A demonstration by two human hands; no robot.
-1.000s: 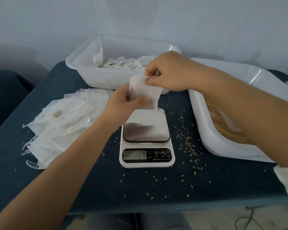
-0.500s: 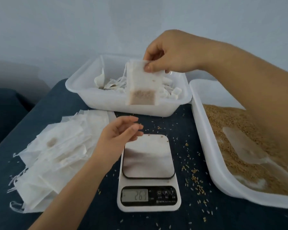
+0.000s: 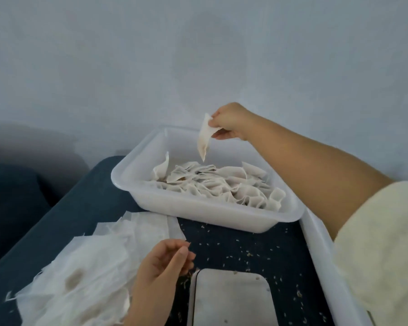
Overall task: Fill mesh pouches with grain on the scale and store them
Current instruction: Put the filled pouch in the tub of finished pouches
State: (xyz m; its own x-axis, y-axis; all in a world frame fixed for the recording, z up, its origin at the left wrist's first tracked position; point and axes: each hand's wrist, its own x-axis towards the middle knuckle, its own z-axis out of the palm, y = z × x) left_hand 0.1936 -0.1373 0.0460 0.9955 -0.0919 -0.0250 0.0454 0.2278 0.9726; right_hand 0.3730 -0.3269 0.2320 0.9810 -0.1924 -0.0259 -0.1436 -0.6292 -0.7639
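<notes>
A: Foreground? Any legible writing?
B: None. Scale [image 3: 231,300] platter, bare; left hand [image 3: 161,267] beside it, fingers loosely curled, holding nothing, by the flat empty pouches [image 3: 85,267] on the grain-strewn worktop [image 3: 257,245].
A: Farther back?
B: Right hand [image 3: 229,123] pinches a filled pouch [image 3: 204,140] by its top, hanging above the white tub [image 3: 198,210] of stored pouches.
</notes>
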